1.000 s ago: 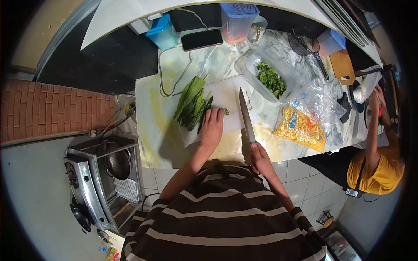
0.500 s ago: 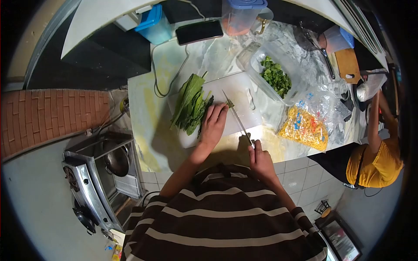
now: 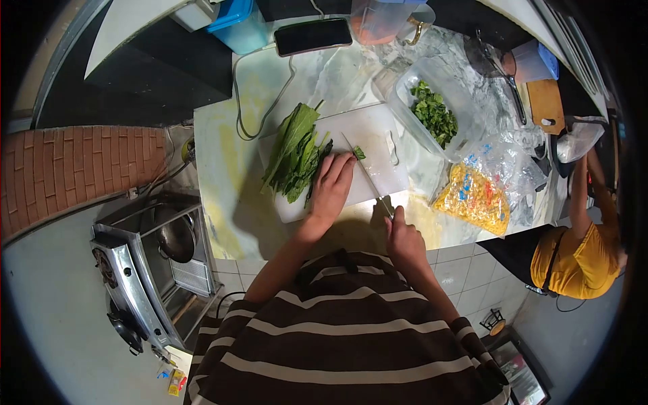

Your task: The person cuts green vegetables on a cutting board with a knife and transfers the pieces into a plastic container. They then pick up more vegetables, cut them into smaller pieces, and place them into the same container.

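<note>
A bunch of green leafy vegetables (image 3: 295,154) lies on a white cutting board (image 3: 378,138) on the marble counter (image 3: 216,182). My left hand (image 3: 331,192) presses flat on the stem end of the bunch. My right hand (image 3: 403,238) grips the handle of a knife (image 3: 364,172), whose blade rests edge-down on the board right beside my left fingertips. A small cut green piece (image 3: 359,152) lies at the blade's tip.
A clear tub of chopped greens (image 3: 434,118) stands right of the board, with a bag of yellow pasta (image 3: 474,197) nearer me. A phone (image 3: 312,36) with its cable lies at the back. A stove with a pan (image 3: 177,237) is at left. A person in yellow (image 3: 579,260) works at right.
The knife swung from lying flat and apart at the right to edge-down against my left fingers. My left hand stayed on the greens. The view shifted slightly.
</note>
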{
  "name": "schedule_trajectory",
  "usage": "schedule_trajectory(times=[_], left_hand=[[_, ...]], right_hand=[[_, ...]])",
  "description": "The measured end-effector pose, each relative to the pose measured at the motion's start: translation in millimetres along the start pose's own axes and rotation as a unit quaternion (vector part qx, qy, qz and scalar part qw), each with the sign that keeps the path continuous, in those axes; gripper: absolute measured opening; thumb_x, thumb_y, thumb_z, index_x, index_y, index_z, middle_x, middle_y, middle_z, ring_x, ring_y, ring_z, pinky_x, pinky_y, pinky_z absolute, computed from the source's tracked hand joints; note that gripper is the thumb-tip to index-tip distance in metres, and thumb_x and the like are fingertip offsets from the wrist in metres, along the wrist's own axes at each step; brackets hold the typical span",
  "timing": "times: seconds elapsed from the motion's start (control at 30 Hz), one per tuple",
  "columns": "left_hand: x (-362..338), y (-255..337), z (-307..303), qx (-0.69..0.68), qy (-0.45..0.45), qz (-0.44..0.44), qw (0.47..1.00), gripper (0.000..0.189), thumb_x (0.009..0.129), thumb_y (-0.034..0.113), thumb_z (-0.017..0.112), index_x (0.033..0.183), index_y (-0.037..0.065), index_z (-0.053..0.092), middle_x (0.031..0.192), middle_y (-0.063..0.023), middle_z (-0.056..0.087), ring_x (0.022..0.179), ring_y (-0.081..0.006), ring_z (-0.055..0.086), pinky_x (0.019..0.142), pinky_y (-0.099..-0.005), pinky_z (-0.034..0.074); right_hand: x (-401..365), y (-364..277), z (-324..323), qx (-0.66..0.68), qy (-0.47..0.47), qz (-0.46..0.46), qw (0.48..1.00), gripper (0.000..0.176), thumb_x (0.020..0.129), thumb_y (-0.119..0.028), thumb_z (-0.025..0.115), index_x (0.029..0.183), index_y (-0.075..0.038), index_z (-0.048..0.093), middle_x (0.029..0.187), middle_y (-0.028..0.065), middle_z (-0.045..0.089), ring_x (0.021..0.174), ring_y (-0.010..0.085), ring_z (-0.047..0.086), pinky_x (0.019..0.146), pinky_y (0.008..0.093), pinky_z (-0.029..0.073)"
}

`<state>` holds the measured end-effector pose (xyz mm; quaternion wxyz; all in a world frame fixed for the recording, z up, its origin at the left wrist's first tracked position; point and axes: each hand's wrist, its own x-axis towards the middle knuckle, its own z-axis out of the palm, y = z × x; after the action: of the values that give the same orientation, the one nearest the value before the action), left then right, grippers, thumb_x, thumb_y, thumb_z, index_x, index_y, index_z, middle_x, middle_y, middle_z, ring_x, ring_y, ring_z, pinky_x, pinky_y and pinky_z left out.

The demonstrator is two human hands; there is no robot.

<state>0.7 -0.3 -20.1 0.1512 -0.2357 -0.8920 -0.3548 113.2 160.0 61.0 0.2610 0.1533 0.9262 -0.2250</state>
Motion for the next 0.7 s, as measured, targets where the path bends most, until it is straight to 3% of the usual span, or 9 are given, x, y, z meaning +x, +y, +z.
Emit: schedule_trajectory(times=[0.1, 0.4, 0.57, 0.63, 0.67, 0.7], left_hand=[[1, -1, 0, -0.005, 0.002, 0.001, 1.0, 0.019, 0.082, -0.003, 0.065, 0.101, -0.001, 0.065, 0.108, -0.0099, 0.063, 0.097, -0.0294, 0.059, 0.083, -0.0392, 0.05], [0, 1, 1, 0.035, 0.021, -0.03, 0.999, 0.021, 0.081, -0.003, 0.065, 0.102, 0.001, 0.064, 0.105, -0.0099, 0.059, 0.096, -0.0294, 0.056, 0.082, -0.0398, 0.049], [2, 7, -4, 0.07, -0.015, -0.036, 0.997, 0.03, 0.086, 0.009, 0.063, 0.115, 0.006, 0.06, 0.115, -0.0102, 0.056, 0.106, -0.0316, 0.052, 0.092, -0.0432, 0.042], [7, 11, -9, 0.062, -0.025, -0.027, 0.997, 0.032, 0.087, 0.013, 0.063, 0.119, 0.007, 0.059, 0.116, -0.0098, 0.056, 0.108, -0.0317, 0.051, 0.094, -0.0433, 0.04], [8, 14, -10, 0.05, -0.036, -0.025, 0.998, 0.035, 0.088, 0.016, 0.063, 0.122, 0.009, 0.058, 0.117, -0.0094, 0.055, 0.109, -0.0317, 0.051, 0.096, -0.0433, 0.039], [14, 17, -13, 0.072, -0.045, -0.002, 0.996, 0.038, 0.088, 0.017, 0.065, 0.125, 0.01, 0.058, 0.119, -0.0087, 0.056, 0.11, -0.0311, 0.051, 0.096, -0.0429, 0.039]], right_hand=[[10, -1, 1, 0.013, 0.009, -0.02, 1.0, 0.028, 0.103, -0.031, 0.044, 0.108, -0.004, 0.042, 0.07, 0.0275, 0.064, 0.067, 0.0483, 0.064, 0.058, 0.057, 0.051], [-14, 14, -3, -0.003, -0.006, 0.003, 1.0, 0.027, 0.102, -0.031, 0.045, 0.108, -0.004, 0.042, 0.068, 0.0263, 0.063, 0.066, 0.0487, 0.063, 0.059, 0.0575, 0.05], [-20, 30, 0, 0.083, -0.02, -0.023, 0.996, 0.033, 0.103, -0.031, 0.044, 0.114, 0.0, 0.045, 0.068, 0.0253, 0.063, 0.065, 0.0455, 0.063, 0.059, 0.0545, 0.047], [-23, 35, 2, 0.198, -0.018, -0.038, 0.979, 0.043, 0.104, -0.034, 0.043, 0.125, 0.004, 0.048, 0.063, 0.0211, 0.06, 0.057, 0.0333, 0.06, 0.056, 0.046, 0.045], [-23, 37, 2, 0.2, -0.015, -0.038, 0.979, 0.043, 0.104, -0.034, 0.043, 0.125, 0.004, 0.048, 0.063, 0.0211, 0.06, 0.057, 0.0333, 0.06, 0.056, 0.046, 0.045], [-23, 38, 1, 0.259, -0.05, -0.001, 0.964, 0.047, 0.105, -0.035, 0.042, 0.129, 0.005, 0.047, 0.061, 0.0164, 0.056, 0.055, 0.0262, 0.055, 0.055, 0.0416, 0.043]])
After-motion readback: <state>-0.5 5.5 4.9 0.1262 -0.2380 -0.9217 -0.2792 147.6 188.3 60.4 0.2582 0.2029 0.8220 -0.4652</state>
